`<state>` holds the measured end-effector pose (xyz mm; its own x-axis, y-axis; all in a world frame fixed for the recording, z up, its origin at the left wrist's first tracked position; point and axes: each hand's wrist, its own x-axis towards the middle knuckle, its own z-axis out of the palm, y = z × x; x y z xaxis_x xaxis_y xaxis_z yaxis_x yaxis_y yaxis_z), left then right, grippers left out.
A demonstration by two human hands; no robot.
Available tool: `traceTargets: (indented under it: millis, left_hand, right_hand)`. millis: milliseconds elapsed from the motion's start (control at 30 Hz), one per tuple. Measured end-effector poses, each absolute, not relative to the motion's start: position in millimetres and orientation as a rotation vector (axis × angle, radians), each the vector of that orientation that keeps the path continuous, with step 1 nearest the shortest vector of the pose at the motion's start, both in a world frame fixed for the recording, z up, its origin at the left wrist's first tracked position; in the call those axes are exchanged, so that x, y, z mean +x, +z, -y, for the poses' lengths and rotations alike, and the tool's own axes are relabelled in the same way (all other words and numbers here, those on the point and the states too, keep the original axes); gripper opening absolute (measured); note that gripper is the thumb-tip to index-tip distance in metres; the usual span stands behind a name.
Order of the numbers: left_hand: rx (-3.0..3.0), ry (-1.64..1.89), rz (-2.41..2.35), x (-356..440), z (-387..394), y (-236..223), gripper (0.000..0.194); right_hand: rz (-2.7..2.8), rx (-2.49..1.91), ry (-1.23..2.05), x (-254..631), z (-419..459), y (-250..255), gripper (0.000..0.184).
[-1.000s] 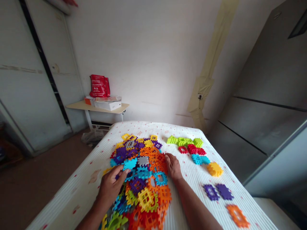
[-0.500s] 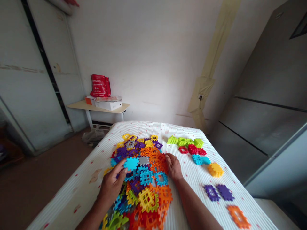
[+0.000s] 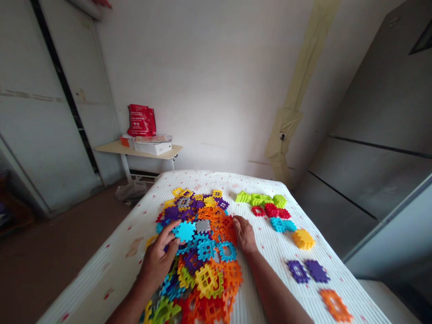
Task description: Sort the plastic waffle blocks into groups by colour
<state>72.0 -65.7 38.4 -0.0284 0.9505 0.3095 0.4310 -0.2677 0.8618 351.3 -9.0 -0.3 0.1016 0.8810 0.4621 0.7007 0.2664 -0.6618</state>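
A heap of colourful interlocking plastic tiles [image 3: 202, 243] lies on a white ribbed mattress [image 3: 263, 256]. My left hand [image 3: 158, 261] rests on the heap's left side, fingers spread, fingertips touching a solid light-blue tile [image 3: 185, 231]. My right hand [image 3: 245, 235] lies flat at the heap's right edge, fingers against orange tiles [image 3: 222, 227]. Neither hand grips anything that I can see.
Sorted groups lie to the right: green tiles [image 3: 259, 199], red tiles [image 3: 272, 210], blue tiles [image 3: 281, 225], a yellow stack [image 3: 303, 238], purple tiles [image 3: 305, 271] and an orange tile [image 3: 334, 305]. A small table [image 3: 138, 150] with a red bag stands by the far wall.
My left hand has slid a little forward across the heap and pushed the light-blue tile further away. My right hand has stayed in place.
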Motion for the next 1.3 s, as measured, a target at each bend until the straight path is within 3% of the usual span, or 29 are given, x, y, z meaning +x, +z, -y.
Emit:
traceTargets:
  millis: [367, 633, 900, 1033, 1167, 1300]
  left_hand:
    - [1.667, 1.329, -1.374, 73, 66, 37, 0.043]
    - [1.750, 1.336, -1.435, 85, 73, 41, 0.052]
    - [1.931, 1.430, -1.418, 92, 70, 28, 0.043]
    - [1.986, 1.456, -1.324, 98, 69, 20, 0.037]
    - [2.065, 1.457, -1.326, 100, 71, 19, 0.027]
    - [2.102, 1.444, -1.336, 99, 72, 22, 0.023]
  right_hand:
    - [1.656, -1.324, 0.067, 331, 31, 27, 0.040]
    - [1.894, -1.130, 0.410, 264, 83, 80, 0.036]
    - [1.720, -1.260, 0.601, 251, 89, 81, 0.062]
    - [1.660, -1.304, 0.777, 249, 88, 83, 0.051]
    - [1.615, -1.296, 0.997, 251, 87, 80, 0.052]
    - [1.660, -1.207, 1.000, 254, 87, 74, 0.033]
